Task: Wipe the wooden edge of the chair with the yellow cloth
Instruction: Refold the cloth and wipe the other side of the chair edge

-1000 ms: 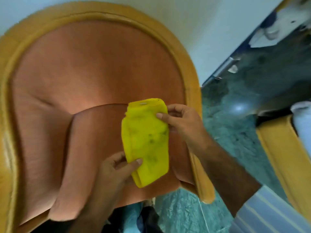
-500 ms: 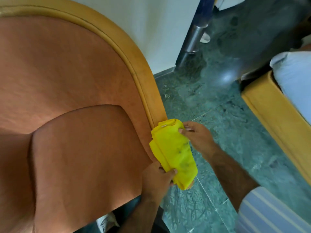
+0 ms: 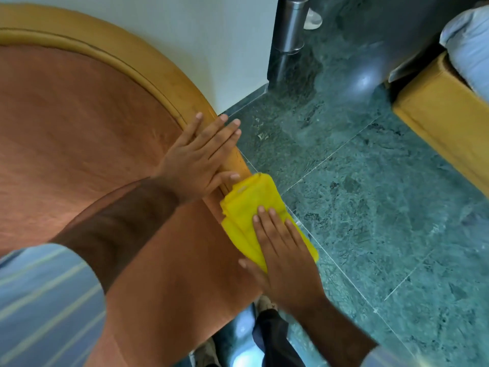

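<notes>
The chair has orange upholstery (image 3: 79,128) and a curved light wooden edge (image 3: 148,72) that runs down its right side. A folded yellow cloth (image 3: 248,202) lies over the lower part of that edge. My right hand (image 3: 283,258) presses flat on the cloth, fingers pointing up along the edge, and holds it against the wood. Just above the cloth, my left hand (image 3: 201,157) rests flat on the wooden edge with its fingers straight and nothing in it. The wood under the cloth and hands is hidden.
Right of the chair is a green marble floor (image 3: 370,207). A metal post (image 3: 288,35) stands by the white wall behind. A wooden bed frame (image 3: 444,123) with white bedding (image 3: 471,43) is at the far right. My shoe (image 3: 264,303) shows below the seat.
The cloth went from being held in both hands in front of the seat to lying on the chair's right wooden edge. My left hand let go and now rests on the edge above it.
</notes>
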Demonstrator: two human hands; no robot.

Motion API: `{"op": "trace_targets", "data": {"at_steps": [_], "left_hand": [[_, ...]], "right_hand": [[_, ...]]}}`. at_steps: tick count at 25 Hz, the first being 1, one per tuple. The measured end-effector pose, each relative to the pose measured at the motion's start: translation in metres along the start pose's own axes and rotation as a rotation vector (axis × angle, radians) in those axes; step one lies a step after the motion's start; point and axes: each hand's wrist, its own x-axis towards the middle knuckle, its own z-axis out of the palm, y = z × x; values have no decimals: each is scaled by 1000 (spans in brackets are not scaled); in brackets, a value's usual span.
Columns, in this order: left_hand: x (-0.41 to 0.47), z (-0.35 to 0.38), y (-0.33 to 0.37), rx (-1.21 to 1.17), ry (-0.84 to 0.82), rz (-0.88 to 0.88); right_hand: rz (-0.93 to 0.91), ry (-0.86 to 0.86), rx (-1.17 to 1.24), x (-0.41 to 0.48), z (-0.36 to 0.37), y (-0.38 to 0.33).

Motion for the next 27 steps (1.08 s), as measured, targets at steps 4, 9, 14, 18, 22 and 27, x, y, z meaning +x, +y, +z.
{"op": "trace_targets", "data": {"at_steps": [4, 9, 14, 18, 22, 27], "left_hand": [[4, 10, -10, 18, 77, 51], [5, 5, -18, -18, 106, 124], [3, 8, -18, -9, 85, 115], [3, 12, -17, -32, 127, 107], [5, 7, -14, -70, 118, 98], [5, 4, -15, -65, 96, 118]], "right_hand": [[-63, 30, 48, 40, 3, 4], [-56, -38, -8, -12, -18, 15], [-31, -102, -62, -76, -22, 11], [46, -65, -68, -28, -16, -7], [101, -68, 55, 49, -11, -28], [48, -110, 55, -4, -26, -5]]}}
